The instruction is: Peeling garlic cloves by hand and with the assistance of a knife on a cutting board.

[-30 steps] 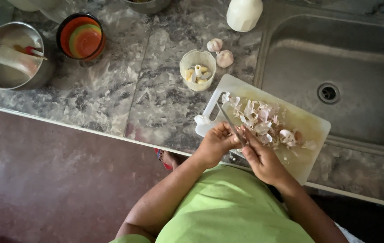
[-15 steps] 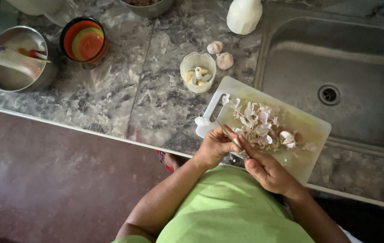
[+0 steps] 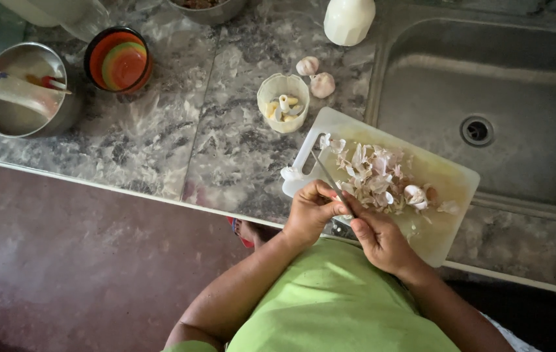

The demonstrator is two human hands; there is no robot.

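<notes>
Both hands work at the near edge of a pale plastic cutting board (image 3: 447,189), rectangular with a slot handle, lying on a mottled grey marble counter (image 3: 160,143). Left hand (image 3: 313,212) curled, fingers pinched around a small garlic clove, mostly hidden in the grip. Right hand (image 3: 379,238) closed on the handle of a thin knife (image 3: 325,171), slim blade pointing away across the board, tip near the handle slot. Heap of papery white-pink garlic skins (image 3: 372,173) mid-board; one rounded clove (image 3: 414,194) just beside the heap. Small translucent plastic cup (image 3: 283,103) with peeled yellowish cloves stands on the counter just beyond the board. Two whole garlic bulbs (image 3: 315,75) near the cup. Steel sink (image 3: 486,98) to the right, dull brushed finish. Far left: round metal pot (image 3: 20,91), glossy orange-striped bowl (image 3: 118,62)
</notes>
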